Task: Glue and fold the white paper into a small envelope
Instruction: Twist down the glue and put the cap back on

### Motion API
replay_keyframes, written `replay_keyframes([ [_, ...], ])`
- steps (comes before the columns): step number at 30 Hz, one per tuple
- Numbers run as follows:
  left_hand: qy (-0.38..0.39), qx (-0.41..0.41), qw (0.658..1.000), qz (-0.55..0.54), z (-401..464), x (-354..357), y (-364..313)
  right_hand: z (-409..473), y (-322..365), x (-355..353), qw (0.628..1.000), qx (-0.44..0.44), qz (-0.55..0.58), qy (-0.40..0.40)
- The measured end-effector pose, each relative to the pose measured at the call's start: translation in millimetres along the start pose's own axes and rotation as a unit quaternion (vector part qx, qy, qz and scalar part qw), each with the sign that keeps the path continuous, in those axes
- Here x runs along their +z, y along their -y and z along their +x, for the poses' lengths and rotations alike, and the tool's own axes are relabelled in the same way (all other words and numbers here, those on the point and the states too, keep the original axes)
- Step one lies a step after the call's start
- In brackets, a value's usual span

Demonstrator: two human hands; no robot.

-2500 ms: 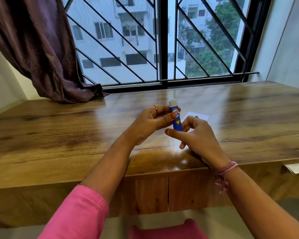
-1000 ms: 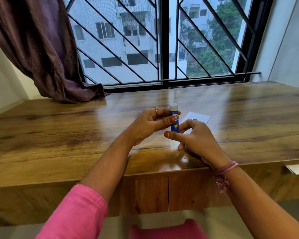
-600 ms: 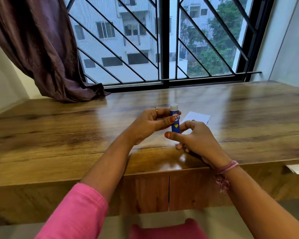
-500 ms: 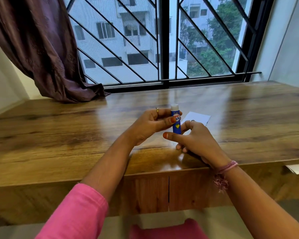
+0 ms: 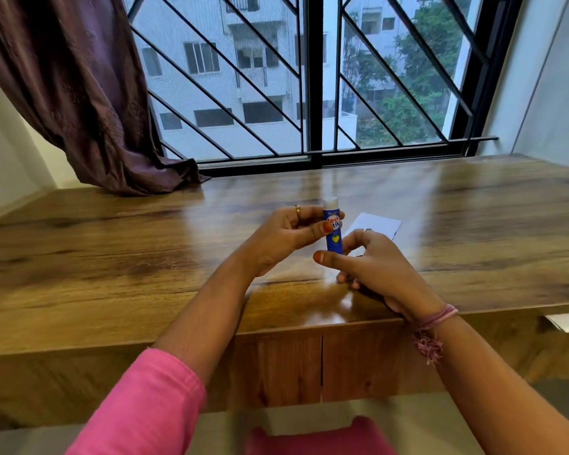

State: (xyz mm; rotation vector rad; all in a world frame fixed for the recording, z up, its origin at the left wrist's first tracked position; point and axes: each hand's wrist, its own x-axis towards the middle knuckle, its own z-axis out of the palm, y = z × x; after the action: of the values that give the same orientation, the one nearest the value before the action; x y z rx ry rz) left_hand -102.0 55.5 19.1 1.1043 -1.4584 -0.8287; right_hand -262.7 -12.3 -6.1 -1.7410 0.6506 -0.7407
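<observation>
Head view: glue stick [image 5: 333, 229] is held upright above the table's [image 5: 112, 257] near edge, pinched by left hand [image 5: 286, 236] at the upper body, with right hand [image 5: 372, 267] fingers curled round its base. White paper [image 5: 376, 224] lies flat on the table just beyond the hands, toward the window side, untouched. Step judged: glue being wound out or readied. Next: stick to be brought down onto a paper flap edge.
</observation>
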Motion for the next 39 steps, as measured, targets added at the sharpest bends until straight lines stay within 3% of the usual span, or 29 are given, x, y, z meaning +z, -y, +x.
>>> replay_keyframes([
  [4, -0.011, 0.003, 1.000, -0.002, -0.3, -2.3, -0.9, -2.0, 0.8, -1.4, 0.999, -0.007, 0.004, 0.033],
  [13, -0.005, 0.003, 1.000, 0.021, -0.4, 0.4, -1.6, -0.8, -0.2, 0.8, 0.999, -0.025, 0.010, -0.035],
  [20, -0.014, 0.007, 1.000, 0.003, -1.1, -2.2, -1.3, -0.6, -1.4, 0.6, 1.000, -0.014, 0.017, 0.010],
  [31, 0.003, 0.001, 1.000, 0.023, 0.6, -1.2, 0.5, -1.7, -0.1, 3.5, 0.999, -0.028, -0.011, -0.039],
  [39, -0.009, 0.004, 1.000, -0.001, 1.2, -3.1, 1.2, -5.1, 0.8, 2.8, 0.996, -0.065, 0.052, -0.039],
])
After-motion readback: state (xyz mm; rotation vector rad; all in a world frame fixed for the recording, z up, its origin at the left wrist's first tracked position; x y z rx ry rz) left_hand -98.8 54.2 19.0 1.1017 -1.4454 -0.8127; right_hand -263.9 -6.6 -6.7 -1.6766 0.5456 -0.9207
